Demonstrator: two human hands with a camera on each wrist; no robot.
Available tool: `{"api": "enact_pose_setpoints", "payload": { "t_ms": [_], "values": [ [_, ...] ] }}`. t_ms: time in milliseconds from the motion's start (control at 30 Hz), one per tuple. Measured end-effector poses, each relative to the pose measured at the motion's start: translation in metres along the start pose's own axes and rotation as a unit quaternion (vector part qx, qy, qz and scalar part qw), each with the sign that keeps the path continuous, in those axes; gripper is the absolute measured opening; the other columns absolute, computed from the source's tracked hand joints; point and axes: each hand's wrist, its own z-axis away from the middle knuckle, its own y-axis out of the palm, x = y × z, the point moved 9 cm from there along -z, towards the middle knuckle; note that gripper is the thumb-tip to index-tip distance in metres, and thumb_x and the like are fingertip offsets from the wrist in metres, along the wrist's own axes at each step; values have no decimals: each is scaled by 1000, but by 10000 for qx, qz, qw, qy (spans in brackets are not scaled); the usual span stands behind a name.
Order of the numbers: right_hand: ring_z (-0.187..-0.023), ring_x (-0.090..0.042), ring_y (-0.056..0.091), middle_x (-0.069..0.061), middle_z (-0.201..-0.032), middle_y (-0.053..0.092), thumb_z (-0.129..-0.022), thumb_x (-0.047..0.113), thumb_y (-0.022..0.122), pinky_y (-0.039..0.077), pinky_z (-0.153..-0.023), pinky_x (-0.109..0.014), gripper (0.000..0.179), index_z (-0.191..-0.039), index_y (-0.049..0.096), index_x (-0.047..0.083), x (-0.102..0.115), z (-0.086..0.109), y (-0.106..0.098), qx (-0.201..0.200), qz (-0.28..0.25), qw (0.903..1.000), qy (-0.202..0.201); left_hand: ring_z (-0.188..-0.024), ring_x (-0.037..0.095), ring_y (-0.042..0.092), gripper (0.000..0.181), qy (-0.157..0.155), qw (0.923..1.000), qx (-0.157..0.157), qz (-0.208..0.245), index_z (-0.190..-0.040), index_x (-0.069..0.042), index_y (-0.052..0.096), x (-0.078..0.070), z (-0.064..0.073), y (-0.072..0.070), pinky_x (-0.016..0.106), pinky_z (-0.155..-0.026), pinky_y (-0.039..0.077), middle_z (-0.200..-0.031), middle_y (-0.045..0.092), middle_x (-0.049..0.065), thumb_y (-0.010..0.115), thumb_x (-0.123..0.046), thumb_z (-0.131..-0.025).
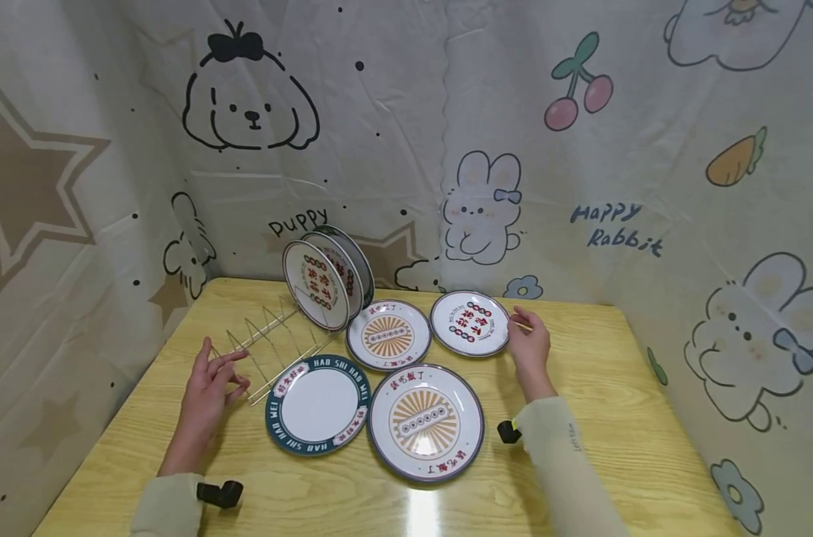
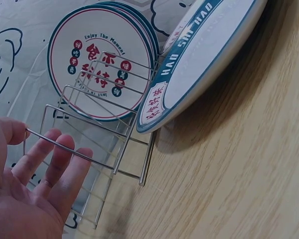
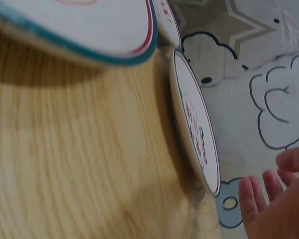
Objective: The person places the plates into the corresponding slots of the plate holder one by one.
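One left hand (image 1: 208, 391), fingers spread, touches the rack (image 2: 127, 135) at the big plate's (image 1: 425, 423) ten o'clock, while the right hand (image 1: 531, 349), fingers loose, is beside the small plate (image 1: 470, 323), one o'clock!

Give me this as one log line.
left hand: at wire rack; right hand: beside far-right plate; rack: standing plates; table: four plates

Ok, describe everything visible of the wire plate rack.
The wire plate rack is thin, silvery and metal-looking, with long base rails and a row of upright loops forming slots. It rests on the left part of the wood-grain table, running away from the person. Round white plates stand on edge at its far end; the nearer slots hold none. The left hand is at its near end; whether the fingers touch the wire is hard to tell.
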Motion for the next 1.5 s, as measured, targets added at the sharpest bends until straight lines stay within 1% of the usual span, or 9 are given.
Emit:
{"api": "enact_pose_setpoints", "payload": {
  "t_ms": [133, 267, 400, 633, 733, 1033, 1167, 1333, 1500],
  "values": [
    [-127, -30, 54, -17, -141, 55, -102, 5, 53, 50, -101, -36, 45, -148, 55, 7, -13, -3, -15, -378, -152, 9987, 297, -89, 5, 65, 74, 88, 10000, -4, 28, -166, -28, -13, -1, -2, -2, 16, -83, 58, -125, 58, -25, 38, -26, -113],
    [-124, -28, 53, -18, -145, 51, -104, 5, 52, 51, -103, -38, 48, -152, 50, 6, -22, -3, -18, -380, -249, 9973, 574, -89, 5, 65, 74, 84, 9999, 15, 63, -166, -28, -13, -2, -2, -1, 16, -83, 58, -124, 58, -26, 38, -26, -113],
    [-120, -28, 54, -21, -150, 46, -104, 4, 51, 53, -106, -41, 53, -156, 43, 6, -29, -3, -13, -117, -419, 9956, 832, -89, 6, 65, 74, -3, 10000, 5, 45, -166, -29, -14, 0, -1, 0, 16, -83, 58, -124, 58, -26, 38, -27, -113],
    [-109, -26, 62, -25, -150, 44, -102, 3, 54, 61, -78, -21, 66, -162, 29, 5, -45, -4, 2, 411, -427, 9913, 1174, -90, 5, 65, 73, -91, 9999, 19, -66, -165, -30, -15, 4, -2, 0, 16, -84, 58, -129, 57, -22, 36, -26, -114],
    [-116, -30, 61, -29, -151, 44, -102, 2, 54, 61, -78, -22, 68, -163, 26, 3, -48, -4, 9, 541, -348, 9900, 1256, -90, 4, 65, 72, -128, 9999, 5, -71, -165, -31, -15, 4, -2, -1, 15, -84, 58, -127, 56, -24, 36, -26, -114],
    [-96, -25, 65, -26, -135, 51, -88, -18, 65, 63, -73, -24, 82, -160, 32, 3, -52, -7, 11, 414, -249, 9921, 1155, -93, 6, 64, 73, -190, 9997, 3, -123, -165, -33, -16, 3, 2, 1, 15, -85, 57, -131, 56, -20, 36, -28, -114],
    [-92, -21, 66, -26, -138, 52, -90, -16, 65, 62, -71, -22, 82, -161, 31, 5, -53, -6, 10, 516, -266, 9900, 1283, -95, 5, 64, 72, -193, 9995, -55, -242, -165, -33, -15, 4, 3, 0, 13, -85, 57, -135, 55, -18, 36, -31, -114],
    [-88, -17, 67, -31, -144, 53, -92, -13, 60, 62, -70, -22, 72, -158, 34, -4, -50, -4, 7, 745, -380, 9876, 1328, -94, 6, 63, 73, -135, 9998, -50, -99, -165, -33, -14, 2, 3, 2, 14, -85, 57, -131, 56, -21, 38, -30, -113],
    [-78, -11, 65, -24, -120, 61, -91, -7, 55, 62, -70, -22, 62, -152, 41, -8, -49, -4, 0, 904, -323, 9851, 1429, -94, 5, 63, 72, -134, 9998, -45, -129, -165, -34, -14, 1, 3, 2, 14, -85, 57, -129, 56, -23, 37, -30, -114]
  ]
}}
